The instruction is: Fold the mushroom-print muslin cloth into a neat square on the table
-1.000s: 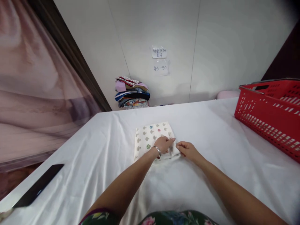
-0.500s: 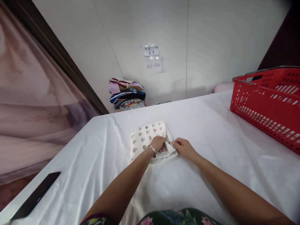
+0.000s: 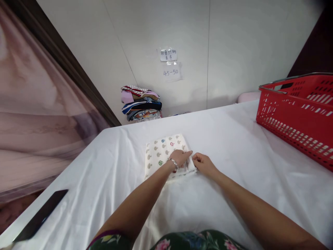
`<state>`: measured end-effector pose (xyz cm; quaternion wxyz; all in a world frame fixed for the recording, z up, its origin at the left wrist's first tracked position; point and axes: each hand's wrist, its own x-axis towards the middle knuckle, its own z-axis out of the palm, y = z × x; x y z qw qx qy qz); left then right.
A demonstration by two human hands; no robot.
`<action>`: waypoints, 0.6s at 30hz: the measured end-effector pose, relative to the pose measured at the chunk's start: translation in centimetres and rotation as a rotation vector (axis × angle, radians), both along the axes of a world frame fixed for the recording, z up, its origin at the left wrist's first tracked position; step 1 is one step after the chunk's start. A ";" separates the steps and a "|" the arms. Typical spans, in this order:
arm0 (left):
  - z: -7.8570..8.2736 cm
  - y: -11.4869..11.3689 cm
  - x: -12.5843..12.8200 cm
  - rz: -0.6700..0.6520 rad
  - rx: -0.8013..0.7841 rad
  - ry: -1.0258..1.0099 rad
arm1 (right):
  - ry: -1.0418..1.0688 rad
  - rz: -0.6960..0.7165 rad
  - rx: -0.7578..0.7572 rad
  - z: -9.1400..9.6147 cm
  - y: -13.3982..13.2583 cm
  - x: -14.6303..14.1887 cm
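A folded white cloth (image 3: 158, 151) with a print of small grey, blue, red and green mushrooms lies on the white-covered table. Across its right part rests my left hand (image 3: 179, 158), a bracelet at the wrist. Its index finger is stretched toward the cloth's right edge, and the other fingers are partly hidden under the palm. My right hand (image 3: 204, 163) is closed in a pinch at the near right corner of the cloth. The folded layers there lie nearly flat.
A red plastic basket (image 3: 293, 114) stands at the table's right. Beyond the far edge is a stack of folded fabrics (image 3: 142, 104) by the wall. A dark flat object (image 3: 41, 215) lies at the near left, beside a hanging pink curtain (image 3: 47, 104).
The lifted flap at the cloth's right side has come down flat. My left hand has moved right, out of the fold and onto the top, index finger extended. My right hand has barely moved.
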<state>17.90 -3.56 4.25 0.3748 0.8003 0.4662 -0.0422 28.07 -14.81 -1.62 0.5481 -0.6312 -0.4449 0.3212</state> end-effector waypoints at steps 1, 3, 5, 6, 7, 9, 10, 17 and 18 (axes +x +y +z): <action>0.2 -0.1 0.3 -0.022 0.033 0.049 | 0.002 0.007 0.009 0.1 0.0 0.0; 0.6 -0.1 0.7 -0.056 0.079 0.120 | -0.004 0.018 0.018 0.2 -0.1 0.0; 0.7 -0.1 0.9 -0.066 0.085 0.149 | -0.020 0.023 0.007 0.4 -0.1 0.0; 0.7 0.0 0.9 -0.065 0.079 0.148 | -0.025 0.019 -0.008 0.5 -0.1 0.0; 0.7 0.0 0.8 -0.061 0.068 0.144 | -0.028 0.009 -0.029 0.6 -0.1 0.0; 0.6 0.1 0.5 -0.055 0.039 0.133 | -0.028 -0.024 -0.081 0.7 -0.2 0.0; 0.6 0.1 0.3 -0.054 0.022 0.127 | -0.030 -0.039 -0.111 0.8 -0.2 0.1; 0.3 0.4 0.2 -0.071 -0.014 0.082 | 0.037 -0.039 -0.230 0.5 0.1 0.2; 0.2 0.4 0.3 -0.076 -0.006 0.080 | 0.056 -0.031 -0.232 0.4 0.2 0.2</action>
